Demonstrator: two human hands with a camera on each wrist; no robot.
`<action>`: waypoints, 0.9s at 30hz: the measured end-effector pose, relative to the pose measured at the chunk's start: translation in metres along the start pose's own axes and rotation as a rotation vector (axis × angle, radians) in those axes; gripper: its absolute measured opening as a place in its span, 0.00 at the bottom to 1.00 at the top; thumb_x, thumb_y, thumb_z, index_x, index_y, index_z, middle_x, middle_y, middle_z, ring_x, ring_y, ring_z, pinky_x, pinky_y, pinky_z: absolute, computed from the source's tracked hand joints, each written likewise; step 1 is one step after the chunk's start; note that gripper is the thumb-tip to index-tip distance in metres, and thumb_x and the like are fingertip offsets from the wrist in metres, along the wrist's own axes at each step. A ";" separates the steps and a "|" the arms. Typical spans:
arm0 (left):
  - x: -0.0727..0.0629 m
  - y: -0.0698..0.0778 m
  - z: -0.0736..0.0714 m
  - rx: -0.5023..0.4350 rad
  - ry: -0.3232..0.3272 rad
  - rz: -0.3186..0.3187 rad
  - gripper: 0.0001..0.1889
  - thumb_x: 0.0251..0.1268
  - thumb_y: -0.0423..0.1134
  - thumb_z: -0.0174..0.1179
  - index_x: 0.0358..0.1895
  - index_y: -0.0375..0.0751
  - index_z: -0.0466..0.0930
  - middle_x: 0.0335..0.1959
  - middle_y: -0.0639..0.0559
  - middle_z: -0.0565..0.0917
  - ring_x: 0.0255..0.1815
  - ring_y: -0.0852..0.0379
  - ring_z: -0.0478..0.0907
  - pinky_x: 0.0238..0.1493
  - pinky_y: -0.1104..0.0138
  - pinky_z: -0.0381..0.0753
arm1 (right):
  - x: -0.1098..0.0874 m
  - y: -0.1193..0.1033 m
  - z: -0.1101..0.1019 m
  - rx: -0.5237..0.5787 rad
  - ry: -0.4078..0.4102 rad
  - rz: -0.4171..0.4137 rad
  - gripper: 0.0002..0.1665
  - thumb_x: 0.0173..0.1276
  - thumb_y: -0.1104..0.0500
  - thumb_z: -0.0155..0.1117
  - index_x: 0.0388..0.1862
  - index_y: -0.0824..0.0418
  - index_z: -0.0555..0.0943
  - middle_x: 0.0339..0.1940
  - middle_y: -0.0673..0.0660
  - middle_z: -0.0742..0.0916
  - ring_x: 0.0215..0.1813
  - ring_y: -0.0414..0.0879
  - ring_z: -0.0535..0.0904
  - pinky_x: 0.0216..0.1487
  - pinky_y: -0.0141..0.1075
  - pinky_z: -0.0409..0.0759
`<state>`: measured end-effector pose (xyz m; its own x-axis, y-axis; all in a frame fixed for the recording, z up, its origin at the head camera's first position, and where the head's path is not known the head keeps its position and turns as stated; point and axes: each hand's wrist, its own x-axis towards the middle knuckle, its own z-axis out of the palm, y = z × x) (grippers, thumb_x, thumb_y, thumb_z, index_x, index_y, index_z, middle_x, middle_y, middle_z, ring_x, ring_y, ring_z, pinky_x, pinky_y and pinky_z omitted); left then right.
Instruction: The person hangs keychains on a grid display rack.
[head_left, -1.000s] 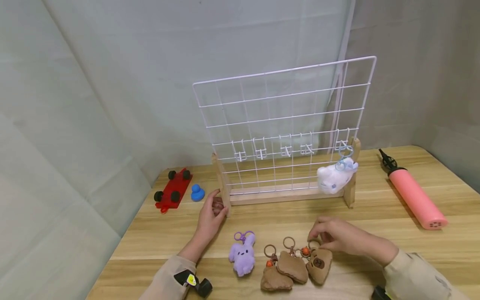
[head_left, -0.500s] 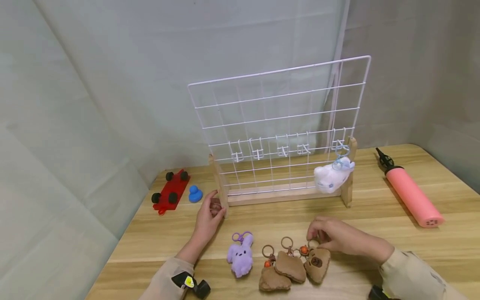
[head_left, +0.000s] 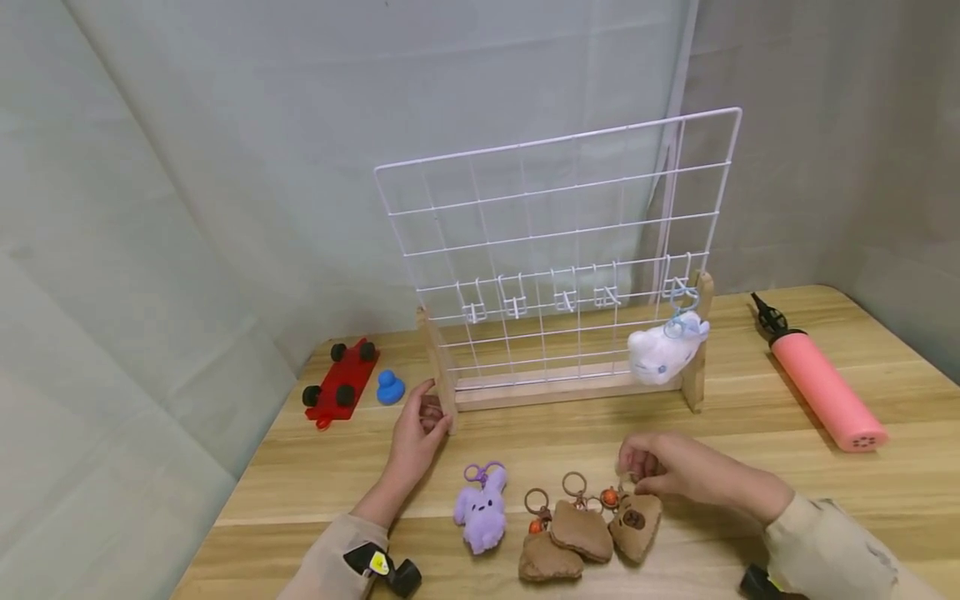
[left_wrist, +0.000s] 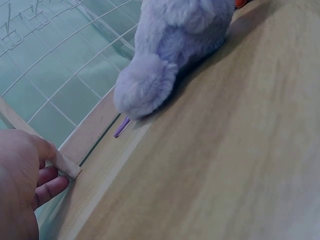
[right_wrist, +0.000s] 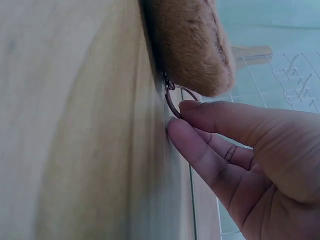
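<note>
My left grip (head_left: 418,427) clasps the rack's left wooden post (head_left: 441,367) | my right grip (head_left: 660,471) pinches the key ring (right_wrist: 172,100) of the brown plush (head_left: 636,523) lying on the near worktop (head_left: 750,433), right of the purple plush (head_left: 482,512).

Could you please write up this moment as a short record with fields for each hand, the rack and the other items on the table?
Left hand: left hand grips the wooden post at the left end of the wire grid rack.
Right hand: right hand pinches the key ring of the brown plush keychain lying on the table.
On rack: white plush hangs from the rightmost hook.
On table: purple bunny keychain, two more brown plush keychains, red toy car, blue duck, pink pump.
</note>
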<state>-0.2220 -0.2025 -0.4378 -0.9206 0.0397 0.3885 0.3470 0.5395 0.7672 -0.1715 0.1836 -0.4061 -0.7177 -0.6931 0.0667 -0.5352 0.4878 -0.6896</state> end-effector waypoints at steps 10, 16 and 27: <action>0.000 0.001 0.001 -0.018 -0.009 -0.022 0.30 0.61 0.26 0.61 0.67 0.34 0.62 0.48 0.36 0.78 0.42 0.47 0.78 0.40 0.76 0.80 | -0.005 -0.006 -0.007 0.113 -0.025 0.024 0.02 0.66 0.65 0.61 0.36 0.59 0.79 0.27 0.49 0.84 0.28 0.31 0.78 0.26 0.29 0.81; 0.000 0.000 0.001 -0.016 0.002 -0.012 0.31 0.60 0.24 0.62 0.66 0.35 0.62 0.46 0.36 0.79 0.41 0.49 0.77 0.39 0.77 0.80 | -0.006 -0.011 -0.011 0.095 -0.031 0.009 0.02 0.67 0.65 0.59 0.36 0.59 0.79 0.27 0.48 0.84 0.27 0.31 0.78 0.26 0.29 0.81; 0.000 0.000 0.000 -0.020 0.001 -0.006 0.31 0.60 0.25 0.62 0.67 0.36 0.62 0.47 0.37 0.79 0.40 0.49 0.77 0.39 0.78 0.79 | -0.009 -0.022 -0.019 0.066 -0.018 -0.061 0.02 0.68 0.65 0.58 0.36 0.61 0.79 0.27 0.50 0.84 0.26 0.30 0.78 0.25 0.29 0.81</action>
<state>-0.2219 -0.2023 -0.4379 -0.9224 0.0358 0.3846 0.3452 0.5231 0.7792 -0.1617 0.1896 -0.3779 -0.6760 -0.7304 0.0974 -0.5469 0.4088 -0.7306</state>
